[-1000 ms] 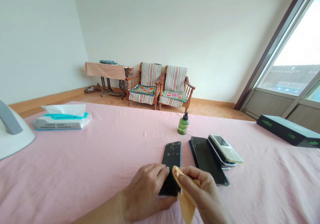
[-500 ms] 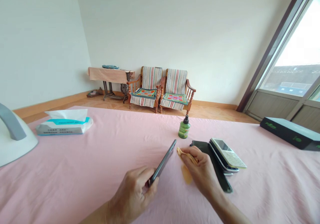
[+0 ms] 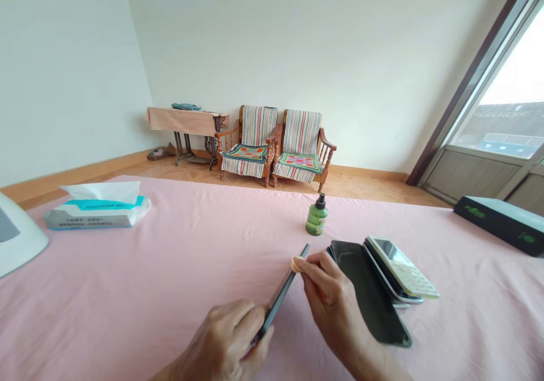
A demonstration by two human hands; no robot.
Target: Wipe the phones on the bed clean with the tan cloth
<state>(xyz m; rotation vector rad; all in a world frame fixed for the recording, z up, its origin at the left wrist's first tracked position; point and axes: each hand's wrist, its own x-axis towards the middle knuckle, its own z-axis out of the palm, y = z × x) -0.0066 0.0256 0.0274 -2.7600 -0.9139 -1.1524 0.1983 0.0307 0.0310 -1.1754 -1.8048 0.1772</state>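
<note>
My left hand (image 3: 227, 338) grips the near end of a dark smartphone (image 3: 285, 289), which stands tilted on its long edge above the pink tablecloth (image 3: 170, 267). My right hand (image 3: 334, 304) pinches a small orange cloth (image 3: 295, 264) and presses it against the phone's far end. Just right of that hand lies a stack of phones: a large black one (image 3: 372, 293) with a white keypad phone (image 3: 403, 267) resting on another handset. A small green spray bottle (image 3: 317, 217) stands upright behind them.
A tissue pack (image 3: 97, 208) lies at the far left, beside part of a white object (image 3: 17, 239) at the left edge. A dark flat box (image 3: 501, 223) sits at the far right. Two striped chairs (image 3: 276, 148) and a small table stand by the wall.
The phone went from lying flat to standing on its edge in my left hand. My right hand moved the cloth up to the phone's far end. The view shifted slightly.
</note>
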